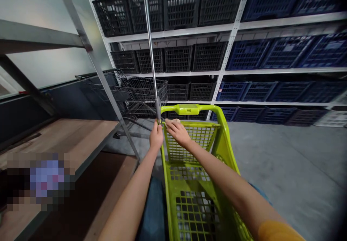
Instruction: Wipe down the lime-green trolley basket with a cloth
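Note:
A green plastic shopping cart (223,136) stands in front of me, its handle (189,108) at the far end. A tall silver metal pole (151,49) rises at the cart's left rim, leaning slightly left. My left hand (156,136) is closed around the pole's lower end, outside the rim. Just right of it, my right hand (177,130) lies over the rim with its fingers bent and close together, pointing at the pole's foot. What those fingertips pinch is too small to make out. The cart's grid basket below my arms holds nothing that I can see.
Left stands a metal-framed rack with a wooden shelf (89,127), a blurred-out patch on it. A black wire cart (141,93) is parked behind. White shelving (227,49) carries black crates (180,58) and blue crates (245,55). Grey concrete floor (284,161) lies to the right.

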`<state>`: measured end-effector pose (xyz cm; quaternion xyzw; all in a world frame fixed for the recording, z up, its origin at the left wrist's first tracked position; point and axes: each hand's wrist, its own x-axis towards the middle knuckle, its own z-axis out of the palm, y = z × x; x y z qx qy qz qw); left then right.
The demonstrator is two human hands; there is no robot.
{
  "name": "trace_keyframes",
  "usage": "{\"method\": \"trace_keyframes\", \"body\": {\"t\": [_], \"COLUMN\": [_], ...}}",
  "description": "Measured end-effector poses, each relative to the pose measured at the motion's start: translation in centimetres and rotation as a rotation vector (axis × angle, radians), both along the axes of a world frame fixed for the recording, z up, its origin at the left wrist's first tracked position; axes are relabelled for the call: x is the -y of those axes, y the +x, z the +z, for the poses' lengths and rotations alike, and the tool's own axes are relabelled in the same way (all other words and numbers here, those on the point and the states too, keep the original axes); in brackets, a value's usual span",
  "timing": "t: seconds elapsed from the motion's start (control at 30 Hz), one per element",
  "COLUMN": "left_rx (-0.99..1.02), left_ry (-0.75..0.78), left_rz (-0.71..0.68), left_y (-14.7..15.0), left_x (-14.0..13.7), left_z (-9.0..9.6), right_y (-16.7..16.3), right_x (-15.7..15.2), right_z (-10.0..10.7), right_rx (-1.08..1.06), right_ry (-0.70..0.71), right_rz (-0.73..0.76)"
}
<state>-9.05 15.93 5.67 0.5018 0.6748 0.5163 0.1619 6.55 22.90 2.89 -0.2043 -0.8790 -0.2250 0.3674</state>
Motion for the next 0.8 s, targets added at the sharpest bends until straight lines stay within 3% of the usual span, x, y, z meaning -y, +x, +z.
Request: {"method": "trace_keyframes", "body": {"t": [0.23,0.33,0.43,0.5,0.57,0.7,0.77,0.8], "left_rx": [0.041,0.068,0.079,0.086,0.088,0.068,0.051,0.040], "left_ry": [0.032,0.031,0.044,0.039,0.022,0.010,0.015,0.017], "left_rz": [0.012,0.016,0.013,0.018,0.019,0.015,0.021,0.023], "left_y": [0.1,0.2,0.2,0.2,0.3,0.4,0.4,0.4], "left_x": [0.0,-0.1,-0.2,-0.1,0.0,0.1,0.1,0.0], "left_z": [-0.3,-0.5,-0.5,-0.5,-0.4,-0.3,-0.3,-0.3], "right_y": [1.1,0.9,0.1,-0.4,-0.3,1.1,1.8,1.9], "right_x": [0.7,0.3,-0.5,-0.4,0.5,3.4,3.9,3.8], "right_z": [-5.5,-4.1,-1.2,-1.0,-2.8,-9.1,-10.2,-9.8], "right_rx": [0.251,0.288,0.175,0.138,0.199,0.494,0.601,0.615], "right_ry": [-0.014,-0.012,-0.063,-0.120,-0.187,-0.286,-0.299,-0.293], "right_rz": [0.215,0.216,0.083,0.022,0.019,0.100,0.138,0.148]}}
